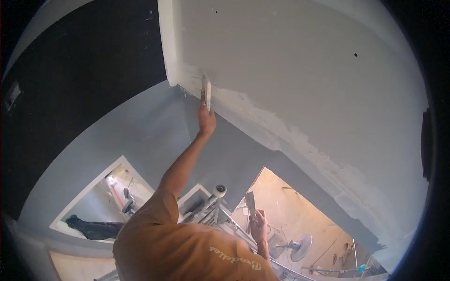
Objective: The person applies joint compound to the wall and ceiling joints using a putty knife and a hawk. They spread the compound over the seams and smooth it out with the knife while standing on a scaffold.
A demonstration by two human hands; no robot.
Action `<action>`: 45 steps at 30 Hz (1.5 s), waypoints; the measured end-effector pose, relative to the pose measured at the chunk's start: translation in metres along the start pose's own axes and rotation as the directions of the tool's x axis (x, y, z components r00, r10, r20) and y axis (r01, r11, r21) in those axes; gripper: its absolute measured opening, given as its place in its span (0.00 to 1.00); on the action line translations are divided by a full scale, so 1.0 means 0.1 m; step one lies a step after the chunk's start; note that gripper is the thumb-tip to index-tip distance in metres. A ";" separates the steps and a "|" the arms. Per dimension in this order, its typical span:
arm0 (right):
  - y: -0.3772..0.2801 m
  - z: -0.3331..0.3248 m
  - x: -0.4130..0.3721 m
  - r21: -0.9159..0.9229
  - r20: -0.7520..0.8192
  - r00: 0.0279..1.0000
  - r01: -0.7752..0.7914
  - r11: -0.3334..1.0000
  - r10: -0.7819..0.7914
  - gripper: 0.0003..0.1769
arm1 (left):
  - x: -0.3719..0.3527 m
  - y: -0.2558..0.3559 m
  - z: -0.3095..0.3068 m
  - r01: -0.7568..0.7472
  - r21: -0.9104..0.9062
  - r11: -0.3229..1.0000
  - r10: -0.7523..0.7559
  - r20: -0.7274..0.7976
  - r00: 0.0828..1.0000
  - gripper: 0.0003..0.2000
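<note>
My left hand [206,119] is raised at the end of an outstretched arm, closed around a pale, flat putty knife [208,96] seen nearly edge-on. Its tip meets the white filler band [243,105] along the edge of the grey overhead surface [290,70]. Lower down on the right, my right hand [258,225] grips a second putty knife [250,201] with its broad grey blade pointing up. An orange shirt [187,255] with white lettering fills the bottom middle and hides the right upper arm.
Metal scaffold tubing [206,208] rises beside the body. A fan [300,247] stands below at the right. A white-framed opening [124,164] with dark cloth [91,228] over its sill is at lower left. A black panel [89,70] covers the upper left.
</note>
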State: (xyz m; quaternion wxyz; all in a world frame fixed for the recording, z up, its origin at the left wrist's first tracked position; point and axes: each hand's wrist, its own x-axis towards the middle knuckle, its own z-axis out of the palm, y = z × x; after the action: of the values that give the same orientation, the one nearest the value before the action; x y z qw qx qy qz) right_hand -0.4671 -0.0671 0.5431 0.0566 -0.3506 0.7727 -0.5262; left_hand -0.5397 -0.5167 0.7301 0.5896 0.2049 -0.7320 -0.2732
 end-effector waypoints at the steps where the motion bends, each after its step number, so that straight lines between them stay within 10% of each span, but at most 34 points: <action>1: -0.05 -0.01 0.06 0.186 0.042 0.993 -0.112 0.976 0.106 0.19 | -0.06 0.09 -0.06 -0.015 -0.011 1.000 0.015 -0.001 1.000 0.31; 4: 0.07 0.02 0.18 0.468 0.067 0.987 -0.160 0.869 0.145 0.15 | -0.26 0.18 -0.36 0.059 -0.085 0.995 -0.055 0.046 0.997 0.24; 8: -0.34 -0.12 0.50 0.857 0.331 0.923 -0.382 0.347 0.197 0.17 | -0.76 0.01 -0.87 0.117 -0.388 0.914 -0.084 0.101 0.991 0.17; 17: -0.79 0.15 1.07 0.800 0.574 0.818 -0.570 0.187 0.037 0.14 | -1.73 0.71 -1.48 0.458 -0.548 0.700 -0.305 0.351 0.885 0.17; 26: -1.40 0.42 1.92 0.880 0.462 0.855 -0.411 0.238 -0.236 0.14 | -2.31 0.53 -2.06 0.606 -0.327 0.725 -0.402 0.513 0.758 0.17; 28: -1.61 0.70 2.09 0.523 0.154 0.918 0.239 0.818 -0.366 0.15 | -2.48 0.21 -2.22 0.663 -0.285 0.693 -0.516 0.446 0.731 0.19; 30: -2.07 0.99 2.22 0.519 0.080 0.870 0.380 0.765 -0.486 0.21 | -2.68 0.04 -2.44 0.712 -0.392 0.582 -0.605 0.377 0.702 0.18; 31: -2.17 1.07 2.31 -0.104 0.159 0.732 0.679 0.726 -0.662 0.22 | -2.76 -0.03 -2.54 0.709 -0.316 0.631 -0.633 0.319 0.705 0.18; 32: -2.27 1.13 2.44 -0.636 0.348 0.587 0.721 0.277 -0.731 0.22 | -2.84 -0.08 -2.64 0.707 -0.238 0.666 -0.658 0.258 0.707 0.17; 40: -3.08 1.86 4.07 -0.698 0.709 0.477 0.584 -0.416 -0.520 0.30 | -3.26 -0.03 -3.05 0.771 -0.306 0.558 -0.770 0.157 0.619 0.17; 44: -3.29 2.33 4.37 -0.680 0.693 0.624 0.401 -0.614 -0.360 0.31 | -3.60 -0.36 -2.92 0.793 -0.346 0.502 -0.782 0.210 0.587 0.16; 45: -3.27 2.42 4.42 -0.694 0.646 0.702 0.375 -0.615 -0.301 0.31 | -3.84 -0.63 -2.80 0.711 -0.265 0.651 -0.695 0.168 0.699 0.16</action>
State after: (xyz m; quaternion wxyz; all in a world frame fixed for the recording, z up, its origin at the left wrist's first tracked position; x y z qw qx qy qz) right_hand -0.5289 -0.5857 0.8402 -0.4451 -0.5094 0.6291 0.3830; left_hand -0.1830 -0.3703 0.4444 0.4433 0.3700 -0.5576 -0.5965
